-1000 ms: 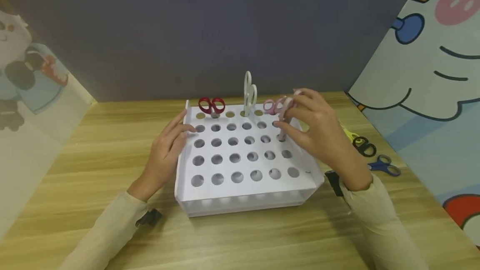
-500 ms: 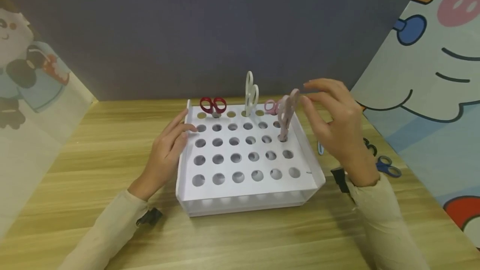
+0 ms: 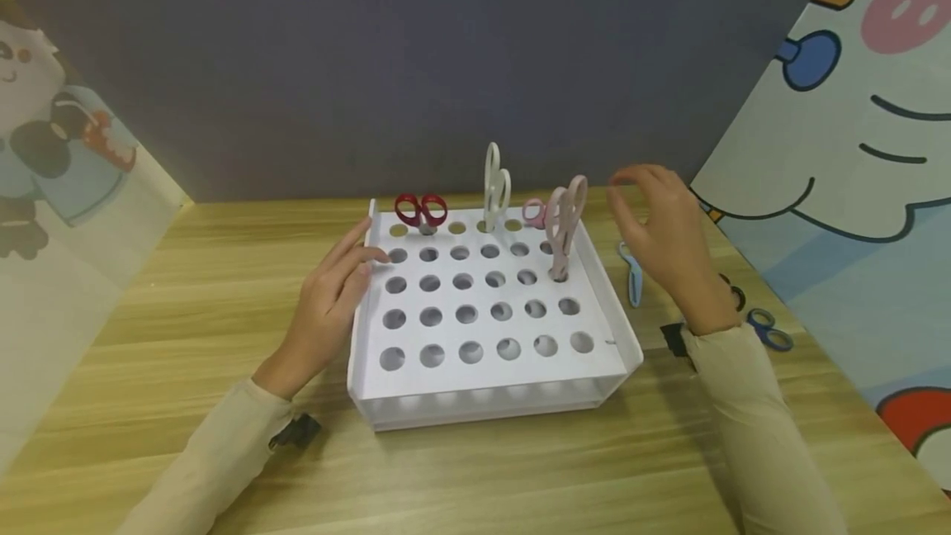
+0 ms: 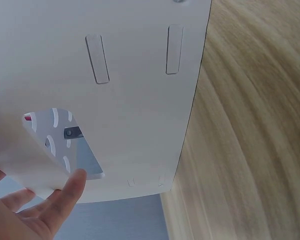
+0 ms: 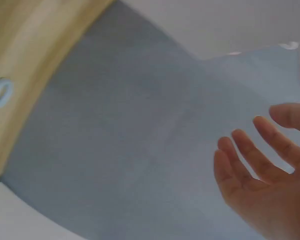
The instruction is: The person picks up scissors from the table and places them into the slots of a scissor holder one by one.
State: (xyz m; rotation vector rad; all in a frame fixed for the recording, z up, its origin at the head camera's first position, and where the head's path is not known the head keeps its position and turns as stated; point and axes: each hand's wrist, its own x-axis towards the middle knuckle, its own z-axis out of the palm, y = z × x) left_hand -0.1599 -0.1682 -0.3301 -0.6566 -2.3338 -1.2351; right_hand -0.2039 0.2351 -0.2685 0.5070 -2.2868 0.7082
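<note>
A white rack (image 3: pixel 446 374) with rows of round holes stands on the table. My left hand (image 3: pixel 323 304) rests against its left side panel, one finger reaching over the edge; in the left wrist view, a fingertip touches beside the panel's cutout. My right hand (image 3: pixel 664 238) hovers to the right of the rack with loosely bent fingers and holds nothing. Nearest to it, pale pink scissors (image 3: pixel 566 217) stand handles up in a right-hand hole. Along the back row stand red scissors (image 3: pixel 421 209), white scissors (image 3: pixel 494 188) and small pink scissors (image 3: pixel 533 211).
On the table right of the rack lie light blue scissors (image 3: pixel 635 281), partly hidden black scissors (image 3: pixel 735 294) and dark blue scissors (image 3: pixel 768 330). A dark grey panel (image 3: pixel 416 64) rises behind the table, and a cartoon-printed wall (image 3: pixel 839 163) borders it on the right.
My right hand has let go of the pale pink scissors and moved right, leaving them upright in the hole. The light blue scissors have come into view. My left hand has stayed in place.
</note>
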